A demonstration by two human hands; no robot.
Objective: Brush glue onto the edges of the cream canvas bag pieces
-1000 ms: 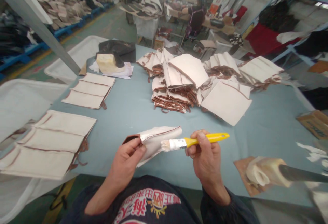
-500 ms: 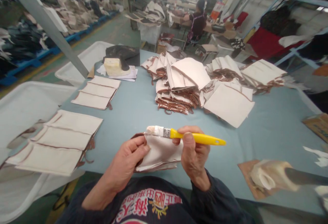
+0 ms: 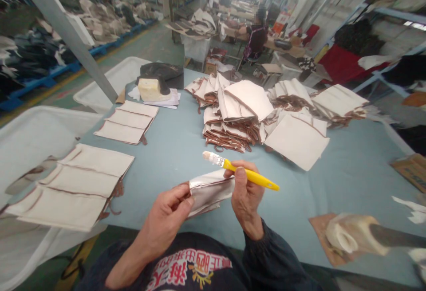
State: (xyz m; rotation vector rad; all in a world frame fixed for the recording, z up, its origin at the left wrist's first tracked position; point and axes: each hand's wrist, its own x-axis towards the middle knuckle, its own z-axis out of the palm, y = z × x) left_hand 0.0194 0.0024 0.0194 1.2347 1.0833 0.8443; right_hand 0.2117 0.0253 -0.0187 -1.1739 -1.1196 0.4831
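My right hand (image 3: 248,193) grips a yellow-handled brush (image 3: 256,178), its bristles pointing left and coated with something whitish. Held by its left end in my left hand (image 3: 173,213) is a cream fabric piece (image 3: 211,193) with brown edging, tilted above the table. The fingers of my right hand lie at the piece's right end, below the brush handle; whether they also pinch it I cannot tell. The bristles hover just beyond the piece's far edge, apart from it.
Stacked cream pieces (image 3: 233,122) with brown edges stand at the table's far middle. Overlapping pieces (image 3: 78,184) lie at the left, beside a white bin (image 3: 36,127). A whitish crusted container (image 3: 356,233) sits on brown board at the right. A person (image 3: 256,38) sits farther back.
The brush has lifted off the piece's upper left edge and turned, bristles now farther from me. The piece has tilted, and a fold shows along its far edge.
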